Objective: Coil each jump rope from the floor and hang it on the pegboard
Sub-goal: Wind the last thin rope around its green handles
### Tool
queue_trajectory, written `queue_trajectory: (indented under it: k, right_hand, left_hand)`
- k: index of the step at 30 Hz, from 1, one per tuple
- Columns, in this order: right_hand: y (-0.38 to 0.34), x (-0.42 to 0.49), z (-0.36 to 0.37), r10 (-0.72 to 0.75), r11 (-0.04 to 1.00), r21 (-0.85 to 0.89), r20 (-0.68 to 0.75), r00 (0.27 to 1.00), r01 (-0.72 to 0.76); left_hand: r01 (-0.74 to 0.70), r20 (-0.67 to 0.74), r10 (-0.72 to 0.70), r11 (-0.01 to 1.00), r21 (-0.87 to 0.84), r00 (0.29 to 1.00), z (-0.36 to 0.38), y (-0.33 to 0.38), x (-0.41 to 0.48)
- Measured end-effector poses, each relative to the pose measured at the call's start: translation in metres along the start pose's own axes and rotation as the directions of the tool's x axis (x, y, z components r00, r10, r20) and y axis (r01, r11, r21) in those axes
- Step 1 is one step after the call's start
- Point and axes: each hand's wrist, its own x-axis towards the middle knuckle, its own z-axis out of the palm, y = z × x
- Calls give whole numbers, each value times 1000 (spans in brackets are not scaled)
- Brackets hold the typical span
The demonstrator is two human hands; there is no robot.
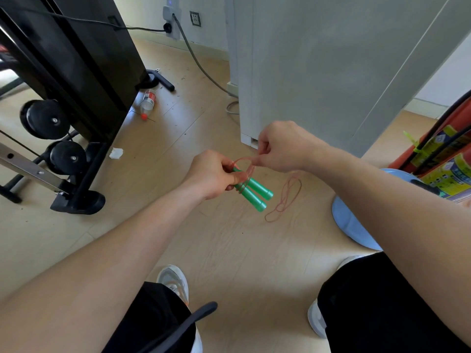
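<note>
The upper ends of the two green handles [255, 193] are hiding inside the left hand [211, 174], which is gripping them side by side above the floor [229, 245]. One thin pink jump rope [281, 207] is wrapping the handles in faint, hard-to-count turns. The right hand [283, 146] is pinching a loop, and the rest is dangling in blurred coils.

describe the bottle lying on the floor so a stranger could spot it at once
Find the tall black exercise machine on the left. On the pale wooden floor beside its base lies a clear plastic bottle on its side. Its red cap and red-and-white label set it apart from the small white scrap nearer the camera and the black padded bar behind it.
</note>
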Motion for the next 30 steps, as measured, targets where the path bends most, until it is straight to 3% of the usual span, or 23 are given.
queue_trajectory:
  k: [5,10,14,19,25,30]
  right_hand:
    - [26,6,2,80,995,70,-55,995,-77]
    - [-1,6,8,-10,990,143,-34,999,14]
    - [-17,-2,7,-84,969,234,-8,996,84]
    - [-14,-6,5,-71,939,334,-41,997,81]
    - [11,1,-2,111,924,383,-226,968,-16]
    - [30,12,4,248,909,396,-257,934,-132]
  left_hand:
    - [-25,50,31,994,-105,998,0,7,-6]
    - [52,-27,-51,998,26,998,-1,-3,-1]
    - [87,-89,-88,996,-21,992,-5,-7,4]
    - [76,-74,-79,996,-46,994,-4,-6,3]
    - [-13,-68,3,989,-149,998,-6,3,-5]
    - [-95,-64,85,980,-176,994,-4,17,-14]
